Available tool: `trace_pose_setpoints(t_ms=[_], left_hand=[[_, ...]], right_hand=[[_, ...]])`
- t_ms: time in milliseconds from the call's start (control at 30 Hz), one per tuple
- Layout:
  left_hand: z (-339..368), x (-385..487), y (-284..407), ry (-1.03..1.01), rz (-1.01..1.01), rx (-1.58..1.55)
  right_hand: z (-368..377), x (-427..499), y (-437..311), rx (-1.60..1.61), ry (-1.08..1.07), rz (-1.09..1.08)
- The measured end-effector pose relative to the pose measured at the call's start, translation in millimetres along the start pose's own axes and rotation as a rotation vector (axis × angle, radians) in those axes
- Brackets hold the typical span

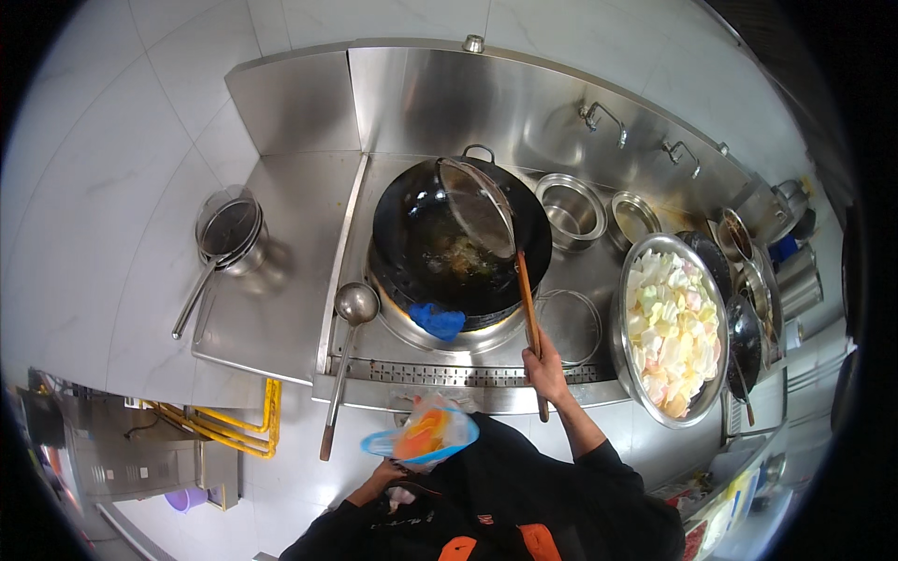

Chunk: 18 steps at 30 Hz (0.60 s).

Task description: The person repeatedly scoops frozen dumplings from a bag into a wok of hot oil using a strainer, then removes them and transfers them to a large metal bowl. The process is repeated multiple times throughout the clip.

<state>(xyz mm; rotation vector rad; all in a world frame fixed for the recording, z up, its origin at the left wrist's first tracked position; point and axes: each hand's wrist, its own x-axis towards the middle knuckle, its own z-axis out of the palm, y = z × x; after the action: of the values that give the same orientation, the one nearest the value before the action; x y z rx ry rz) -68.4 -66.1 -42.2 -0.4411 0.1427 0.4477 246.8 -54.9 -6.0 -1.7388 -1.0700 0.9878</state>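
My right hand [546,367] grips the wooden handle [527,301] of a round wire-mesh strainer [480,207], whose head is tilted over the black wok [414,231]. Oil or another liquid bubbles in the wok's bottom. A blue cloth [436,321] lies on the wok's near rim, and flame glows below it. Low in front of my body, my left hand [387,473] holds a blue-rimmed clear plastic bag or container [435,438] with orange and yellow pieces inside. A steel ladle [356,303] rests at the wok's left, its handle over the stove's front edge.
At the right stands a big steel bowl [620,343] of pale, chip-like pieces. Behind it are two steel pots [572,210]. A wire ring [572,326] lies beside the wok. Strainers sit on a pot [230,231] at the left. Two taps [602,119] project from the backsplash.
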Motion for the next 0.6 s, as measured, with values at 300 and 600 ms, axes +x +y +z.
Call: trace_pose_setpoints(t_ms=[300, 600], left_hand=[[-18.6, 29.2, -6.0, 0.161, 0.180, 0.428], [-13.8, 29.1, -10.7, 0.244, 0.242, 0.539]], right_hand=[[-7.9, -5.4, 4.1, 0.220, -0.259, 0.236], [-25.8, 51.0, 25.7, -0.180, 0.023, 0.047]])
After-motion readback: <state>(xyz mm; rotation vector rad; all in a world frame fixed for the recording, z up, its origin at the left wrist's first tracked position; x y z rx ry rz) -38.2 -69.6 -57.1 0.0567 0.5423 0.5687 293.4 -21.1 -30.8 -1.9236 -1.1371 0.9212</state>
